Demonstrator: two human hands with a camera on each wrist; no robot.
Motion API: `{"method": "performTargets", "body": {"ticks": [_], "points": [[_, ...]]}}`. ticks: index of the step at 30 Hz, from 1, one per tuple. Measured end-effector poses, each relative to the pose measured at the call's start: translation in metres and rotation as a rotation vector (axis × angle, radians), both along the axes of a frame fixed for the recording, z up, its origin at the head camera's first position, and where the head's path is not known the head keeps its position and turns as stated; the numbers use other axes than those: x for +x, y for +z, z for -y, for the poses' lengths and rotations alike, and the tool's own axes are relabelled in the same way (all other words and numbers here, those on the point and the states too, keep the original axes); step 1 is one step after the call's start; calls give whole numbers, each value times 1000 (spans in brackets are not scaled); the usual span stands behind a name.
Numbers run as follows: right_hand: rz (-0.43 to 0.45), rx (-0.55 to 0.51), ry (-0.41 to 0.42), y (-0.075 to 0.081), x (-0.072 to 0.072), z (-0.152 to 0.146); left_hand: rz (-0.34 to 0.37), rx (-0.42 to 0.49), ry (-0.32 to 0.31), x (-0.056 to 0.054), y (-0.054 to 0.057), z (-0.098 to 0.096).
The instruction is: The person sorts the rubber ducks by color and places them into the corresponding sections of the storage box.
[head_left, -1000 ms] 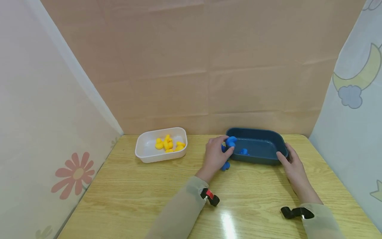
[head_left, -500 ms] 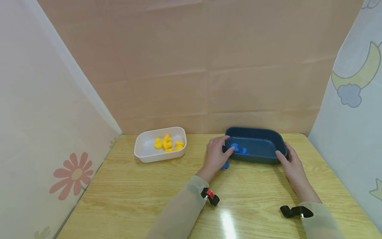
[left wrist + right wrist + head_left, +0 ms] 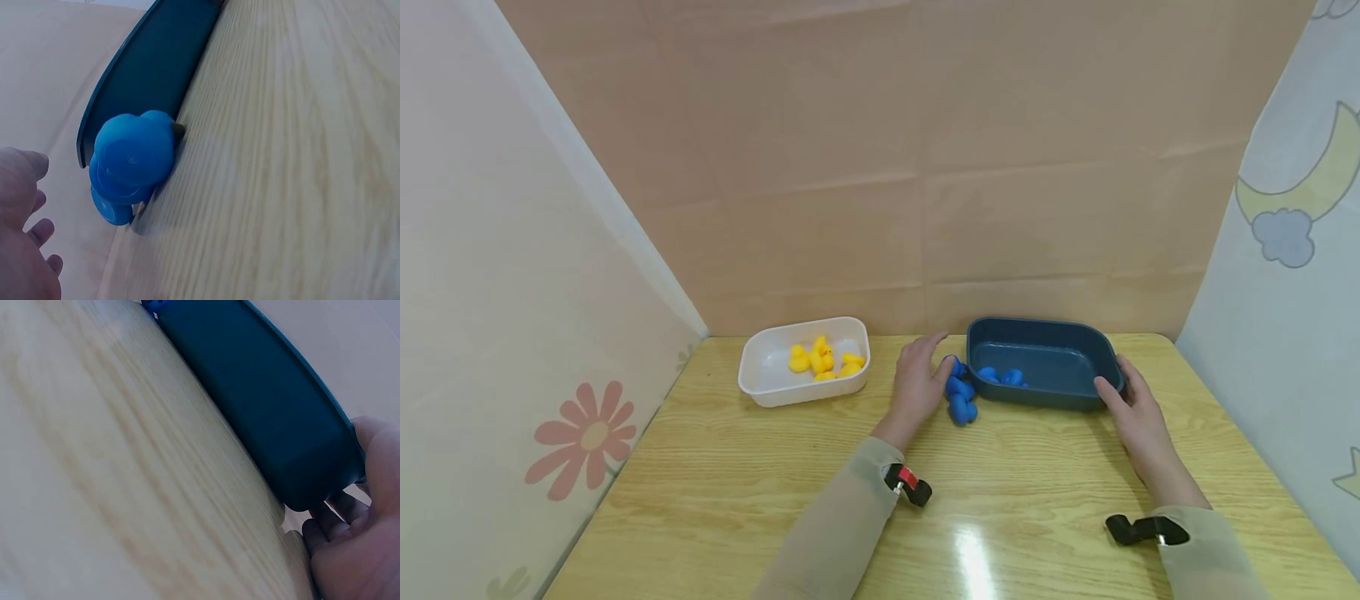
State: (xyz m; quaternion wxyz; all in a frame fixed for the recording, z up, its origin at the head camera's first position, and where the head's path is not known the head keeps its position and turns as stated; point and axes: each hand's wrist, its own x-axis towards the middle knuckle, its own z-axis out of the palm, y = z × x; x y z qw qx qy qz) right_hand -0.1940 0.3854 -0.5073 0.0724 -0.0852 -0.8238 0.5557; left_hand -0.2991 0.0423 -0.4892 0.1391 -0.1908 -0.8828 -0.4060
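Observation:
My left hand (image 3: 916, 382) holds nothing, its fingers and thumb apart, just left of a short row of blue toy ducks (image 3: 962, 408) on the table. In the left wrist view, these blue ducks (image 3: 134, 156) line up by the end of the dark blue bin, with the fingers off to their left. Inside the dark blue bin (image 3: 1043, 400), blue ducks (image 3: 1013, 377) lie near its front left corner. My right hand (image 3: 1138, 417) grips the bin's right end, thumb at the rim and fingers along the outer wall, as the right wrist view shows.
A white bin (image 3: 767, 396) with several yellow ducks (image 3: 800, 359) stands at the back left of the wooden table (image 3: 737, 483). Brown paper (image 3: 820, 167) rises behind the table, and patterned cloth hangs on both sides.
The left hand let go of a blue duck over the bin, and the duck dropped inside. That hand then drew back left, uncovering the ducks on the table. The right hand stayed at the bin.

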Motion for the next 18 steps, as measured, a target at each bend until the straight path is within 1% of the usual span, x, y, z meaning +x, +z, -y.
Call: {"method": "performTargets", "body": {"ticks": [4,7,12,18], "points": [[1,-2,3,0,-1,-1,21,5,-24,-2,-1,6],[-1,-5,3,0,-1,0,20,12,-44,-3,-3,8],[-1,-8,-2,1,-1,1,27,26,-72,-6,-8,12],[1,-3,-7,1,-1,1,88,0,-89,-10,-16,14]]}}
